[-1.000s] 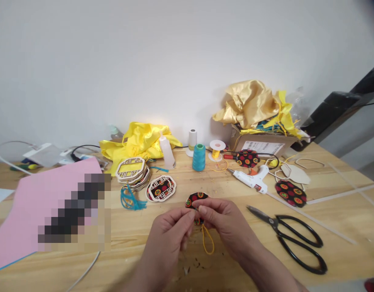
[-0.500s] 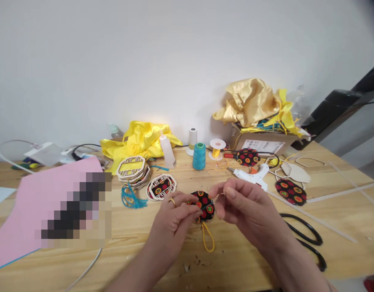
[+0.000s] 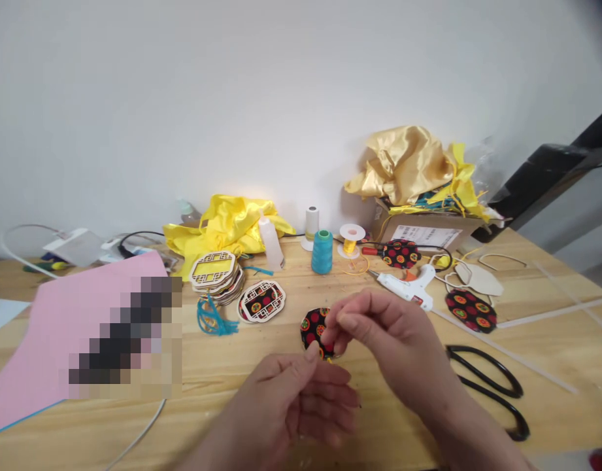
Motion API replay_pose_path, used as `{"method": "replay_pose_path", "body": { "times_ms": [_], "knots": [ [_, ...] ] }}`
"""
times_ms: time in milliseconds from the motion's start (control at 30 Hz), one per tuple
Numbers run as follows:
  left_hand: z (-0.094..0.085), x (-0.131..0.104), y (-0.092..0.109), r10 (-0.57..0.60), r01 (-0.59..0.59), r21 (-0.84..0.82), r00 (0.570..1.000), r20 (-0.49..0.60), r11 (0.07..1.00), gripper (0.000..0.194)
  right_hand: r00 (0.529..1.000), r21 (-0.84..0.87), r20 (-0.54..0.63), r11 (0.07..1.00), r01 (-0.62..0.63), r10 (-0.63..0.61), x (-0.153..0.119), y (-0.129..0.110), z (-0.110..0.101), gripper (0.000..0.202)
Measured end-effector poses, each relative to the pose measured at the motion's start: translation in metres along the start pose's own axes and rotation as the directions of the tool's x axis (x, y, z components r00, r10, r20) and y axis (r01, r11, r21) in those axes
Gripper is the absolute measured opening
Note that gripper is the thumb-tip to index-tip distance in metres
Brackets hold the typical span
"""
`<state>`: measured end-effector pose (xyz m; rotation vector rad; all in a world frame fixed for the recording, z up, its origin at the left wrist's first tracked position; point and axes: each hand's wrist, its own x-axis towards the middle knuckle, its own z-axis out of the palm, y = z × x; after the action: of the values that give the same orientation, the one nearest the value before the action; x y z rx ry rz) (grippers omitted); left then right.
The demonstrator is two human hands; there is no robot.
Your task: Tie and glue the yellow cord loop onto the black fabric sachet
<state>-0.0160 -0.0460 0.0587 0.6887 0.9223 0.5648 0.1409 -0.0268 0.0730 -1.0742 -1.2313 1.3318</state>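
Observation:
A round piece covered in black fabric with red and orange flower patterns (image 3: 311, 324) lies on the wooden table, partly hidden behind my hands. Just in front of it my left hand (image 3: 295, 402) is open, palm turned inward and fingers stretched, holding nothing that I can see. My right hand (image 3: 384, 333) hovers over the piece's right side with thumb and fingertips pinched together. Whatever is in that pinch is too small to make out. A bit of yellow cord shows at the piece's lower edge, mostly covered by my left hand.
Left of my hands are lattice frames (image 3: 264, 301), a frame stack (image 3: 212, 271) and a teal tassel (image 3: 217, 320). Behind stand a teal thread cone (image 3: 322, 252) and a yellow thread spool (image 3: 350, 243). At right lie a glue gun (image 3: 408, 288) and black-handled scissors (image 3: 487, 373).
My left hand has let go of the fabric piece, come down toward me and opened. My right hand has shifted slightly left over the piece, still pinched.

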Motion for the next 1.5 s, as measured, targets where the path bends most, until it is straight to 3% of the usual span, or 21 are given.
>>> {"method": "replay_pose_path", "body": {
  "times_ms": [67,133,233,333,500,667,767,967,1100,1200,1367,1500],
  "knots": [
    [0.002,0.005,-0.003,-0.021,0.038,-0.233,0.997,0.072,0.972,0.034,0.999,-0.146,0.046,0.989,0.025,-0.018,-0.011,0.003,0.005,0.011],
    [0.002,0.009,-0.004,0.035,-0.015,-0.314,0.998,0.061,0.949,0.024,0.987,-0.295,0.140,0.948,0.117,-0.078,-0.022,0.007,0.009,0.012],
    [-0.002,0.013,-0.004,0.068,-0.069,-0.298,0.998,-0.012,0.952,0.017,0.937,-0.415,0.300,0.859,0.299,-0.181,-0.033,0.015,0.011,0.014],
    [-0.004,0.014,-0.005,0.029,-0.048,-0.255,0.996,-0.079,0.966,0.010,0.911,-0.489,0.371,0.796,0.357,-0.180,-0.037,0.021,0.011,0.013],
    [-0.006,0.014,-0.005,0.018,-0.041,-0.242,0.995,-0.094,0.969,0.011,0.914,-0.576,0.403,0.761,0.298,-0.054,-0.040,0.029,0.011,0.011],
    [-0.009,0.017,0.000,0.044,-0.075,-0.287,0.993,-0.113,0.955,0.011,0.878,-0.572,0.473,0.786,0.236,0.081,-0.045,0.032,0.011,0.012],
    [-0.010,0.019,0.004,0.062,-0.098,-0.281,0.989,-0.133,0.955,0.011,0.825,-0.573,0.534,0.796,0.194,0.184,-0.045,0.037,0.013,0.016],
    [-0.012,0.019,0.008,0.116,-0.155,-0.253,0.980,-0.161,0.955,0.008,0.658,-0.647,0.630,0.747,0.151,0.412,-0.041,0.060,0.017,0.020],
    [-0.012,0.018,0.006,0.110,-0.150,-0.243,0.980,-0.168,0.958,0.008,0.676,-0.616,0.619,0.782,0.102,0.400,-0.040,0.068,0.017,0.016],
    [-0.012,0.018,0.005,0.120,-0.159,-0.237,0.978,-0.171,0.958,0.006,0.664,-0.605,0.601,0.796,0.012,0.446,-0.041,0.067,0.016,0.019],
    [-0.012,0.021,0.002,0.181,-0.221,-0.201,0.963,-0.200,0.954,0.007,0.746,-0.500,0.549,0.863,-0.070,0.378,-0.044,0.062,0.012,0.018],
    [-0.015,0.024,0.000,0.242,-0.280,-0.156,0.944,-0.226,0.947,0.011,0.768,-0.415,0.534,0.901,-0.127,0.354,-0.048,0.056,0.002,0.017]
  ]
}}
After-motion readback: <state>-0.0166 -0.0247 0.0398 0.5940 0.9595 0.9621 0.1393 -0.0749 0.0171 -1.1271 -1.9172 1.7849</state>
